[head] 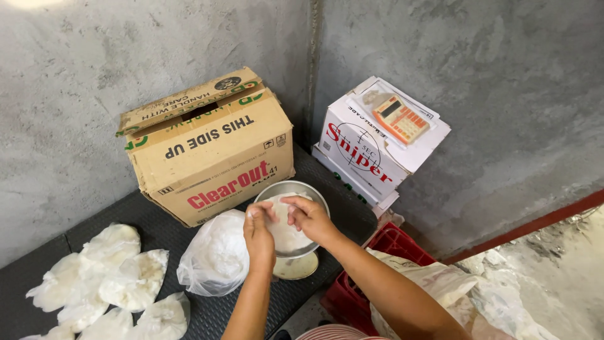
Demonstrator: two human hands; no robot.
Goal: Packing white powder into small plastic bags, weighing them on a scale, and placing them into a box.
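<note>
both hands work over a metal scale pan point(296, 189) that sits on a small scale base point(297, 267), on a dark ribbed mat point(157, 230). inside the pan lies a small clear bag of white powder point(284, 234). left hand point(259, 232) grips the bag's near-left edge, fingers curled narrow, thumb up at the bag's top. right hand point(309, 217) pinches the bag's top from the right, fingers bent close together. the two hands almost touch over the pan's middle; whether the bag is lifted off the pan or resting in it, cannot tell.

just left of the pan, touching its side, a bigger open plastic bag of white powder point(215, 255). further left of the pan, well apart, a heap of filled small powder bags point(107, 277) on the mat. behind the pan to the left, a brown cardboard box point(211, 151), almost touching the pan's rim. behind the pan to the right, a white cardboard box point(376, 141) with an orange calculator point(400, 118) on top. right of the pan and lower, a red plastic crate point(390, 242), with crumpled white sacks point(453, 283) draped over it. grey concrete wall point(491, 69) behind all.
</note>
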